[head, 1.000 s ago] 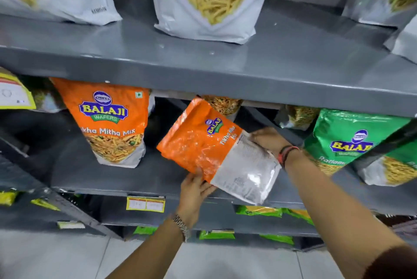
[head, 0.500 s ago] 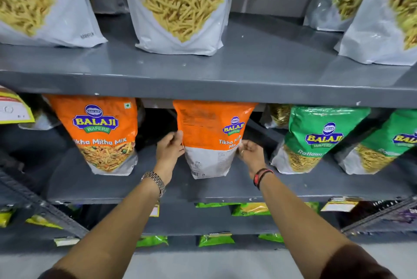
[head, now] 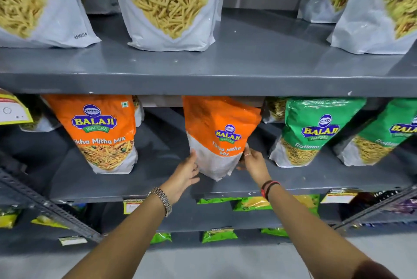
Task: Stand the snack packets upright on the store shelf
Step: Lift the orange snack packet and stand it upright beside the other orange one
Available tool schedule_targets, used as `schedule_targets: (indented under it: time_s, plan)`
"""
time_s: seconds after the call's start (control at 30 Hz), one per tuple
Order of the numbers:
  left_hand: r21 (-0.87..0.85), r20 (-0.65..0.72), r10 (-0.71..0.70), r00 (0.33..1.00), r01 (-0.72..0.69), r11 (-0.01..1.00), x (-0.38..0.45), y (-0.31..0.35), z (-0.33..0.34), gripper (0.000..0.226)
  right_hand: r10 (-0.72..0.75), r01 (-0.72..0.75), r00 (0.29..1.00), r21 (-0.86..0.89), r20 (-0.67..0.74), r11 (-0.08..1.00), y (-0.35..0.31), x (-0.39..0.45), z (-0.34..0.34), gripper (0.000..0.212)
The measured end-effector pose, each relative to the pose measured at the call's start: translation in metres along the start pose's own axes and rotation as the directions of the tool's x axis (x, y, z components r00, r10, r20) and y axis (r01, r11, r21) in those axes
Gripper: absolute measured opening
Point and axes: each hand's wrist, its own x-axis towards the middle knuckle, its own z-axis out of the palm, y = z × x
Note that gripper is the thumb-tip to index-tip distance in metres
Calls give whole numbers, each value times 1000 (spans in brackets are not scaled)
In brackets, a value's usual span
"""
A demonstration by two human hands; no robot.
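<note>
I have the orange packet (head: 222, 136) standing on the middle shelf (head: 158, 185), between the other orange packet (head: 99, 132) on its left and the green packet (head: 309, 132) on its right, apart from both. Its base looks turned a little, one bottom corner pointing toward me, so I judge the job now is to square that base flat and let the weight settle before letting go. I should keep pressure low on the sides, not high, or the top will tip forward.

My left hand (head: 186, 172) lies open against the lower left edge, fingers spread, pressing rather than pinching. My right hand (head: 252, 161) cups the lower right edge; its fingers seem to curl behind the bag, though I cannot see them well. Both forearms reach up and forward from the near edge, wrists nearly level.
</note>
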Motion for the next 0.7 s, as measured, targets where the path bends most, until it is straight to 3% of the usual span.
schedule_targets:
  time_s: [0.13,0.37,0.47,0.57,0.63,0.7]
  plan:
    - [1,-43,43,998,-43,999,13,10,21,59,-40,40,999,2,17,999,15,-26,10,49]
    - [-31,-170,-28,985,23,999,38,24,38,58,-40,28,978,63,203,998,8,-43,23,50]
    - [-112,-316,87,945,-128,985,27,5,40,48,2,-6,992,32,126,999,7,-36,8,52]
    - [-136,-491,212,845,-315,939,6,-20,45,36,41,-39,999,125,-14,991,2,-16,-11,46]
    - [-68,-508,294,810,-378,924,-11,-39,54,36,50,-36,996,173,-77,984,-5,2,-18,45]
    - [-47,-449,331,830,-391,919,-23,-56,64,42,70,-52,994,198,-82,979,-19,18,-16,46]
